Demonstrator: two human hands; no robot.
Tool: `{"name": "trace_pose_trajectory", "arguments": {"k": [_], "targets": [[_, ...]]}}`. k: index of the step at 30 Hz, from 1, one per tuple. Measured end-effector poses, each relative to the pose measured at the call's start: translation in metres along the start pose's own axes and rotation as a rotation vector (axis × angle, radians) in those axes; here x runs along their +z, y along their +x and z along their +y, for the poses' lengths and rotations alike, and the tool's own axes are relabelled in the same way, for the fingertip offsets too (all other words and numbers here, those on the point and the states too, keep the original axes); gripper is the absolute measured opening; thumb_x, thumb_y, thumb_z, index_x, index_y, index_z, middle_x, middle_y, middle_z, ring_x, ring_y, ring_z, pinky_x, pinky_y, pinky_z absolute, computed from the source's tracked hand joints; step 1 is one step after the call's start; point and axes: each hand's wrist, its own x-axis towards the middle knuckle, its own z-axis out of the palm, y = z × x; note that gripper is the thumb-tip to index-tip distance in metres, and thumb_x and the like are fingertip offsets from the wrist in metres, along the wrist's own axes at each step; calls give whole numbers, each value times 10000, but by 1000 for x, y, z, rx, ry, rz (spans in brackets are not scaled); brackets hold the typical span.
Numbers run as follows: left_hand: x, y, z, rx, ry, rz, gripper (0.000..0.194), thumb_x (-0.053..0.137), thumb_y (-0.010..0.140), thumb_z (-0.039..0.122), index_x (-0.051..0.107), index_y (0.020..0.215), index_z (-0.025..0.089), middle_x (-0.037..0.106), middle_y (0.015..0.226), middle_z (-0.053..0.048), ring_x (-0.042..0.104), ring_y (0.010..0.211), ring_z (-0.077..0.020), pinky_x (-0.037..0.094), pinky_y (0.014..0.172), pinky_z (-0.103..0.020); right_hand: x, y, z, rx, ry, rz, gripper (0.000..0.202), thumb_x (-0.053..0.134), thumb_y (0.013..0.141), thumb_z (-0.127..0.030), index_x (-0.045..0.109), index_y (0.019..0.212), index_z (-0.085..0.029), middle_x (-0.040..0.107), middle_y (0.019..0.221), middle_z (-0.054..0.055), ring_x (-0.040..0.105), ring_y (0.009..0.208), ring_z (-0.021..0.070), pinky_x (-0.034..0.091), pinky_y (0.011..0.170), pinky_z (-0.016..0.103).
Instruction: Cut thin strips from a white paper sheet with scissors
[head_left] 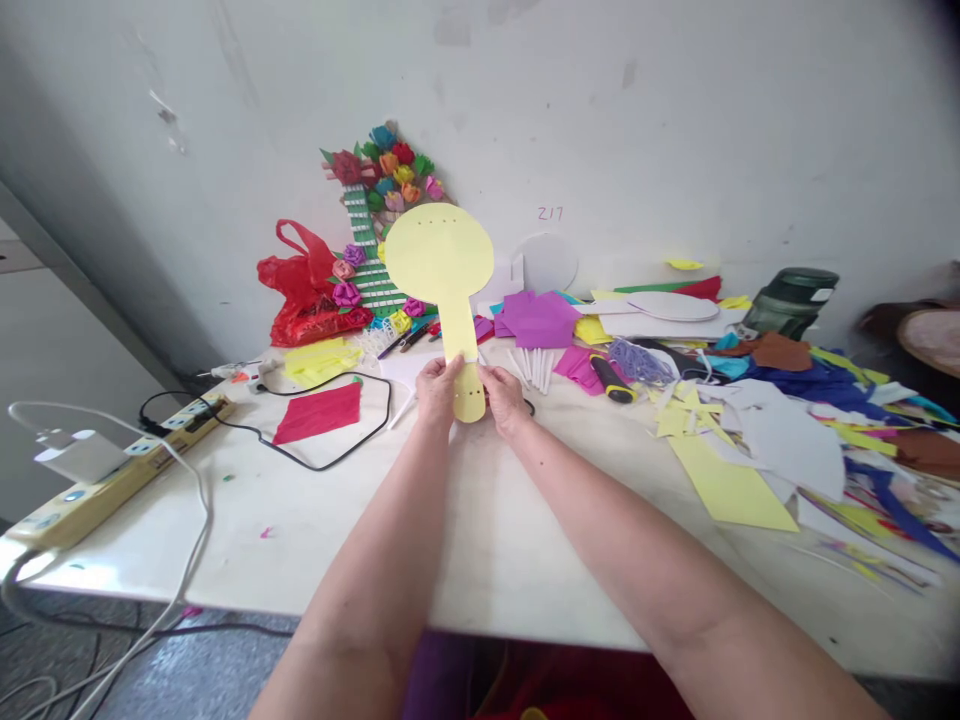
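A pale yellow paper cutout (440, 255) stands upright in front of me, with a round head, a narrow neck and a rounded lower end. Small dark holes or dots line its top and its lower end. My left hand (438, 388) pinches the neck's left edge near the bottom. On the opposite edge, my right hand (504, 392) grips it between thumb and fingers. Behind the cutout, partly covered by it, leans a green-striped craft piece (361, 235) with colourful paper flowers (403, 173).
On the left lie a power strip (142, 465) with cables, a red paper piece (319, 412) and a red plastic bag (304, 285). Rightward are white sticks (534, 368), a yellow-black tool (611, 380), paper scraps (787, 430) and a dark green bottle (791, 302).
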Motion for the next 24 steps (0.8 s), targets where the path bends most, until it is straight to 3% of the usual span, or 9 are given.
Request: {"name": "trace_pose_trajectory", "arguments": {"k": [10,14,18,24], "targets": [[8,-7,1,9,13,-41,377,757,490,359,540,700,134,611,617,-17,559,510,-125,447,525,-251,-2,7,4,-24,35,53,309,594,613,-452,527,728,-173,545,619,-13,508,552,118,413,522,233],[9,-8,1,-10,22,-44,395,755,480,377,541,714,141,613,621,-12,568,529,-131,454,550,-260,-6,11,8,-87,-163,108,300,511,682,-445,531,858,-203,559,660,-6,529,591,139,412,544,243],[7,-7,0,-41,47,-17,404,756,469,386,545,706,137,611,609,-15,562,516,-132,446,539,-259,-10,10,9,-246,-463,120,346,458,735,-390,515,1041,-239,559,636,-16,515,586,148,380,584,252],[4,-5,-3,-61,97,-4,402,749,478,393,548,708,132,594,577,-8,547,483,-129,432,509,-254,-12,9,7,-356,-644,48,250,501,729,-334,583,951,-254,565,588,-21,512,581,156,356,591,256]]}}
